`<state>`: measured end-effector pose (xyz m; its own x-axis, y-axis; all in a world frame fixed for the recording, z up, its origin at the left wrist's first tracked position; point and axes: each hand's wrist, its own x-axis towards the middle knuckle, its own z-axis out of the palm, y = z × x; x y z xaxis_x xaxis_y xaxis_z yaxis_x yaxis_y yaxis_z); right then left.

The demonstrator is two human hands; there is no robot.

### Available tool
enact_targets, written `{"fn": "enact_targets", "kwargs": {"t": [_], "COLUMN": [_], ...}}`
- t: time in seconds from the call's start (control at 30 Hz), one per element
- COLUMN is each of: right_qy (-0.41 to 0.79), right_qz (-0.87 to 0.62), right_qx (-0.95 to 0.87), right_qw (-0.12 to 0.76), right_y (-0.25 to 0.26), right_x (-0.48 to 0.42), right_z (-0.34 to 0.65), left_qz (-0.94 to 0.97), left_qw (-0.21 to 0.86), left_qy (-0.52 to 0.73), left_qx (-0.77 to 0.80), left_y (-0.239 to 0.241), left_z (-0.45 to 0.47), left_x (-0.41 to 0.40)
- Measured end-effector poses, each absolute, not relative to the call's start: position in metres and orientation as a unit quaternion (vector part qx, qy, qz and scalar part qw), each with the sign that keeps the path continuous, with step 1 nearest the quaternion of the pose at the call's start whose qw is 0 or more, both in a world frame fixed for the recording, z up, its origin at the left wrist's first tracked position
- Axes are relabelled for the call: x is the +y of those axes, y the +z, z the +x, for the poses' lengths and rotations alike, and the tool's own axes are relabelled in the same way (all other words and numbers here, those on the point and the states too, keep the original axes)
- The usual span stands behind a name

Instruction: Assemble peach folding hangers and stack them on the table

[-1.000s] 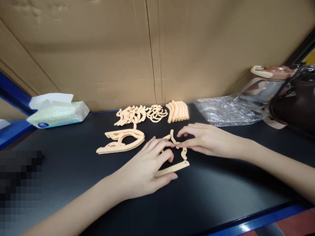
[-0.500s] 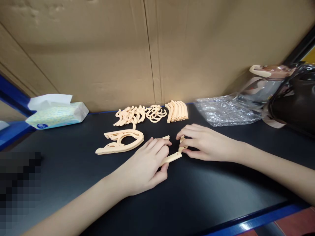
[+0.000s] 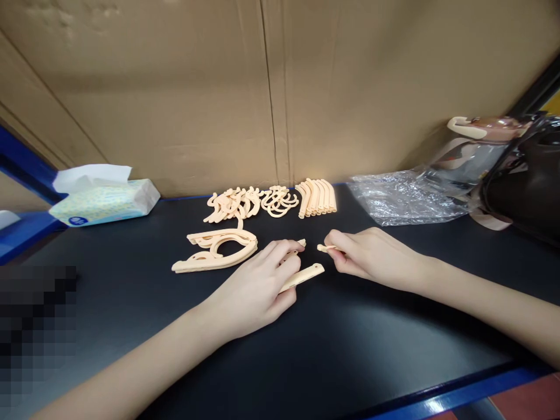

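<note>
My left hand (image 3: 266, 286) is closed over a folding hanger's arms, beige plastic pieces. One hanger arm (image 3: 311, 275) sticks out past my thumb, with a small hole at its end; another end shows above my fingers. Much of the piece is hidden under the palm. To its right my right hand (image 3: 371, 254) pinches a small beige hanger hook (image 3: 326, 248), mostly covered by the fingers and apart from the arms. Folded hangers (image 3: 223, 251) lie stacked just left of my left hand.
Behind lie a pile of beige curved pieces (image 3: 231, 204), a heap of hooks (image 3: 279, 201) and a row of bent arms (image 3: 317, 197). A tissue pack (image 3: 105, 201) is at left. Clear plastic bags (image 3: 402, 198), a bottle (image 3: 470, 157) and a dark bag (image 3: 525, 175) stand right, before a cardboard wall (image 3: 196, 99).
My right hand has drawn its fingers into a pinch and turned the hook, now apart from the arm's end. My left hand keeps its hold in nearly the same place.
</note>
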<state>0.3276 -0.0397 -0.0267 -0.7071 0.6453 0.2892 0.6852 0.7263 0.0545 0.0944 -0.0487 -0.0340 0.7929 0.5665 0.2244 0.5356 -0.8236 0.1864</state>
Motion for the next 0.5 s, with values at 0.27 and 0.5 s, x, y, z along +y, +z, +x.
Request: {"fn": "enact_targets", "kwargs": {"t": [0.27,0.5], "right_qy": [-0.095,-0.035], "right_qz": [-0.368,-0.354], "right_qx": [-0.920,-0.927], "right_qw": [0.099,0.123], "right_y": [-0.0300,-0.0294], "right_x": [-0.0373,-0.0385], "right_z": [0.3272,0.3267], "left_qz": [0.941,0.928], "left_qw": [0.056,0.082], "left_qy": [0.141,0.150], "left_qx": [0.304,0.330], "left_y": [-0.0346,-0.0342], "left_z": [0.0944,0.0944], "left_x": [-0.0495,-0.0508]}}
